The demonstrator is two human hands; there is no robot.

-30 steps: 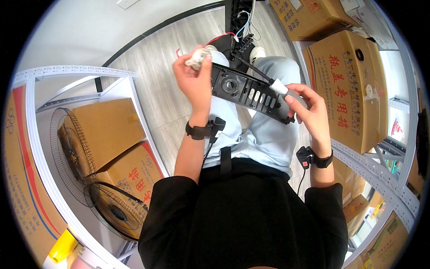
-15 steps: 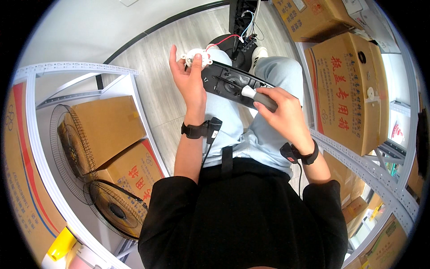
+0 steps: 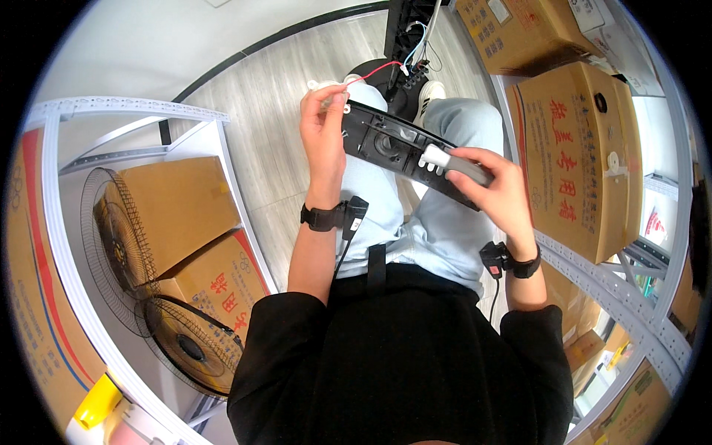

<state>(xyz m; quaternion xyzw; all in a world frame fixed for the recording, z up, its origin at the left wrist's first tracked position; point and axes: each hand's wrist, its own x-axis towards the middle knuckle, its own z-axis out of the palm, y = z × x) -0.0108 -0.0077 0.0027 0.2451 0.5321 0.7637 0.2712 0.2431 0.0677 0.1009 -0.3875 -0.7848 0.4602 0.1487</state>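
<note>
My left hand is closed, thumb and fingers pinching a white round plastic part above the left end of a black panel. From that part a red wire runs to a small white connector. The long black panel lies slantwise across my thighs, its ribbed inner side with a round recess facing up. In my right hand is a screwdriver with a grey and white handle, held over the panel's right half. Its shaft cannot be made out.
Ahead stands a black column with loose wires, on a round black base. At left, a shelf rack holds cardboard boxes and fan grilles. Large cartons fill the right rack.
My left hand has turned inward and the white part has tilted, its face no longer toward me. My right hand has moved right and slightly nearer with the screwdriver, whose shaft no longer shows.
</note>
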